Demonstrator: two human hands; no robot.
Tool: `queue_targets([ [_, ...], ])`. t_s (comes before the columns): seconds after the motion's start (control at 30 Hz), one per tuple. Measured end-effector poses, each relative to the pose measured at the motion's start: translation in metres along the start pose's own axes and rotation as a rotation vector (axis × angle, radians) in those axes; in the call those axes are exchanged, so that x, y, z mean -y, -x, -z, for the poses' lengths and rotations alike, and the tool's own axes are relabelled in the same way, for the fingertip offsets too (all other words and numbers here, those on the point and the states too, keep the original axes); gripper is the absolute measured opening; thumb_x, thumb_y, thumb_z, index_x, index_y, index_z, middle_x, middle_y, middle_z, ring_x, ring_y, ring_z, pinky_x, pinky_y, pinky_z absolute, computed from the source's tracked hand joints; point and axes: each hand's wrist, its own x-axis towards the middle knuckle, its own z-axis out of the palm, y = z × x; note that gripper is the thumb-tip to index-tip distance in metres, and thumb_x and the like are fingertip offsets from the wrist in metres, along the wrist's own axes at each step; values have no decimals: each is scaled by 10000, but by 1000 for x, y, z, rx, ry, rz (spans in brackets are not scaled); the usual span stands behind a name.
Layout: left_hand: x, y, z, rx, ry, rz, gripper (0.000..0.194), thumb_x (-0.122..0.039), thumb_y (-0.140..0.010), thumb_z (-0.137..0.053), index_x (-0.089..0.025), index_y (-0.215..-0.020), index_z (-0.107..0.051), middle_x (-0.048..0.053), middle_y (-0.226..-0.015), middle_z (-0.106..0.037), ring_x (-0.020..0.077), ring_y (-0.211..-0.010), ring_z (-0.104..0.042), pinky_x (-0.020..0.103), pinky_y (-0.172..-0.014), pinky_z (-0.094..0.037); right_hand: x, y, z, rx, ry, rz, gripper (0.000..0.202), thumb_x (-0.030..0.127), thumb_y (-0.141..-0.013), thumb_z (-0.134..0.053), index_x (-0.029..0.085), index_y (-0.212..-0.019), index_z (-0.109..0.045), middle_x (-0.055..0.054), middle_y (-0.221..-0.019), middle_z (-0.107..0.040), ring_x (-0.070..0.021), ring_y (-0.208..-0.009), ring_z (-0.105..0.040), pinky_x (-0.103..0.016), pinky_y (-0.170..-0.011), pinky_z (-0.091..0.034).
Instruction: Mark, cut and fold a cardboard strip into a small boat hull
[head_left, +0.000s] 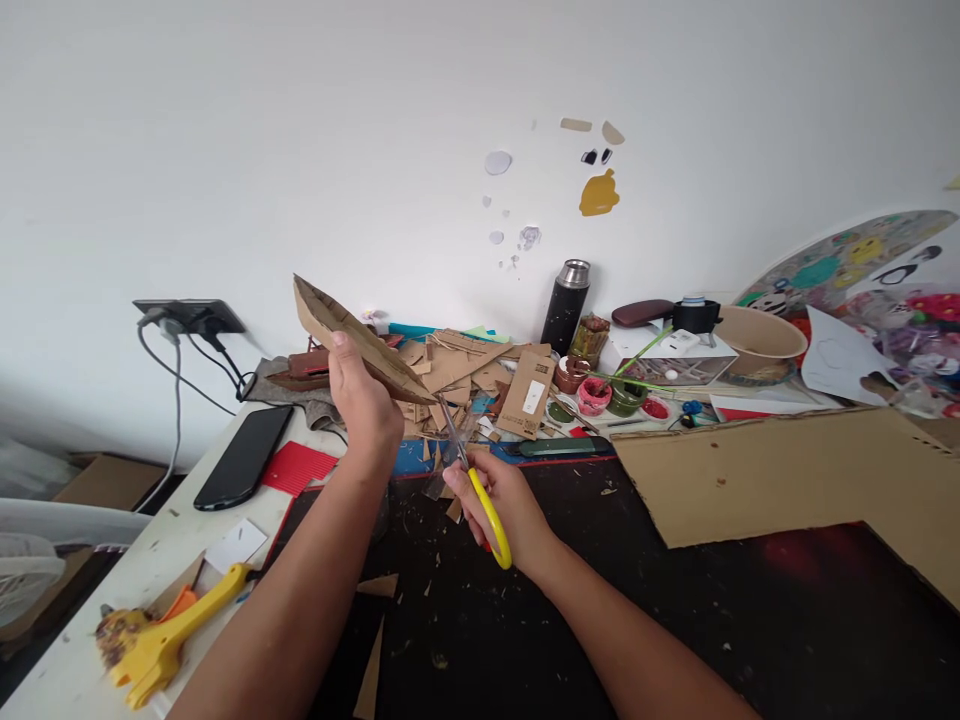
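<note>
My left hand (360, 395) is closed round a boat-shaped cardboard piece (352, 335), raised above the table and tilted, its right tip pointing down. In my right hand (502, 500) are scissors (487, 515) with yellow handles. Their metal blades point up and left, at the right tip of the cardboard piece; whether they touch it I cannot tell. Behind my left hand lies a brown boat-like piece (300, 375) on a grey cloth. Cardboard scraps (465, 370) are heaped just beyond both hands.
A yellow glue gun (180, 635) and a black phone (244, 458) lie on the left. At the back stand a black flask (565, 305) and open paint pots (594, 395). A large cardboard sheet (750, 475) covers the right side. A green cutter (562, 447) lies along the dark mat (480, 640).
</note>
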Motion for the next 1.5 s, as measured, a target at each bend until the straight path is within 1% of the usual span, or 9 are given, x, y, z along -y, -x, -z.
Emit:
queue_targets([
  [0.1,0,2,-6,-99,20,0,550,-727,-900,-671,-209,-1083,-691,73,-1026,-729,201,-839,-716,344,-775,-585,3,-1,0,-35,-35,-8,471,690,-921,-706,234,-917,-586,106,-522,-459,-94,-314,-436,-193,-312,-328],
  [0.17,-1,2,-8,-107,16,32,544,-733,-886,-684,-215,-1054,-673,50,-942,-715,189,-767,-702,339,-729,-586,4,-2,0,-42,-43,-8,476,690,-915,-709,235,-891,-572,108,-520,-453,-88,-309,-429,-187,-309,-320],
  [0.3,-4,4,-10,-79,73,42,498,-711,-885,-708,-231,-979,-614,18,-830,-684,189,-761,-715,381,-815,-621,3,-1,-1,-30,-50,-8,466,680,-912,-717,229,-934,-599,113,-511,-453,-87,-310,-429,-181,-313,-328],
  [0.43,-6,7,-13,-27,162,20,459,-641,-855,-787,-229,-919,-595,20,-845,-684,196,-839,-738,433,-932,-627,3,-1,-2,-36,-59,-18,471,687,-914,-708,233,-922,-585,123,-480,-432,-88,-305,-422,-177,-312,-334],
  [0.6,-9,12,-17,21,154,23,463,-604,-808,-850,-206,-861,-620,16,-822,-672,189,-833,-732,433,-962,-625,3,-4,-2,-91,-111,-17,512,710,-890,-720,242,-855,-517,120,-499,-454,-84,-297,-418,-181,-297,-326],
  [0.77,-10,14,-17,35,136,39,458,-601,-813,-851,-206,-840,-621,7,-796,-665,178,-802,-723,417,-945,-621,4,-4,-2,-110,-161,-24,516,688,-877,-753,244,-853,-491,116,-526,-474,-84,-313,-440,-181,-306,-320],
  [0.93,-10,14,-16,51,128,42,483,-633,-818,-836,-223,-870,-588,5,-794,-673,198,-864,-740,421,-965,-604,4,-3,-2,-117,-171,-16,502,700,-915,-707,241,-863,-511,112,-524,-483,-83,-316,-442,-184,-317,-331],
  [1.23,-13,21,-21,39,145,73,442,-549,-791,-883,-223,-881,-599,-20,-798,-656,171,-722,-703,389,-856,-602,5,-4,-1,-117,-152,-10,522,726,-912,-702,243,-855,-511,103,-529,-493,-86,-328,-446,-187,-334,-339],
  [1.5,-16,26,-24,64,111,59,427,-543,-801,-872,-237,-891,-587,-18,-826,-644,174,-729,-695,382,-838,-597,8,-3,-1,-112,-179,-21,535,724,-887,-727,249,-834,-486,118,-499,-460,-89,-319,-442,-186,-312,-331],
])
